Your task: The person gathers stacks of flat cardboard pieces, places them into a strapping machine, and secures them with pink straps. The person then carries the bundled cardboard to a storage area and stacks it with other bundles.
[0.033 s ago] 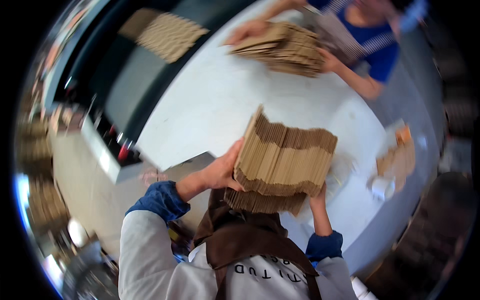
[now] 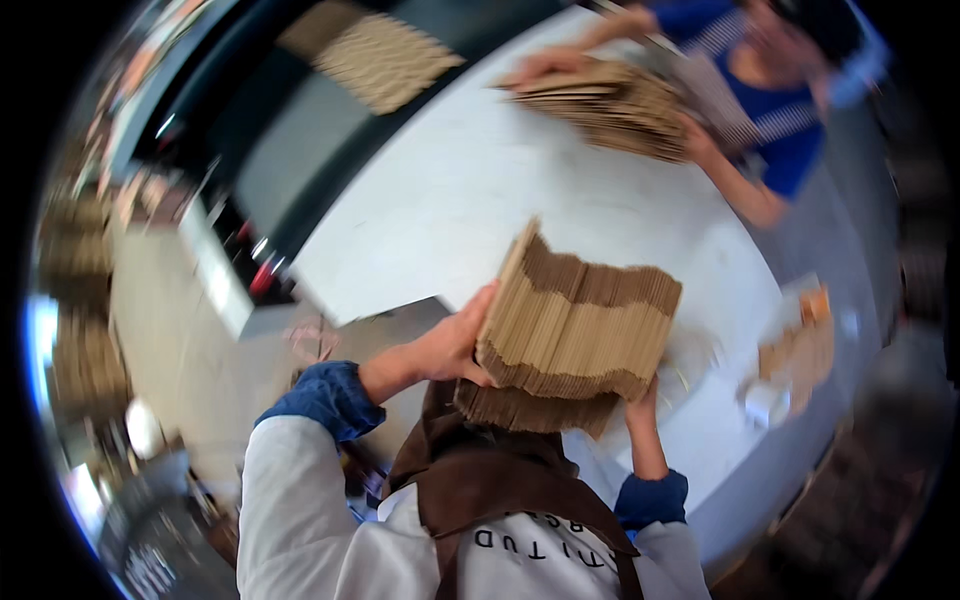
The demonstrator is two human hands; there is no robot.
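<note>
A thick stack of folded brown cardboard pieces (image 2: 575, 325) is held up in front of my chest, its many edges packed side by side. My left hand (image 2: 460, 338) is closed on the stack's left end, thumb low on the near side. My right hand (image 2: 643, 405) grips the lower right end; most of its fingers are hidden by the cardboard. A lower, darker row of flaps (image 2: 535, 408) sticks out toward my apron. Across the white table (image 2: 400, 215), a co-worker's two hands hold another bundle of brown cardboard (image 2: 610, 105).
A dark machine with a belt (image 2: 300, 140) runs along the left, carrying more cardboard (image 2: 385, 62). On the table's right lie brown cardboard scraps (image 2: 795, 345) and a roll of clear tape (image 2: 768, 405). Cardboard piles (image 2: 85, 350) stand at the far left.
My hands still hold the stack in nearly the same pose. The whole scene has shifted slightly in the view, the table and co-worker sliding to the right.
</note>
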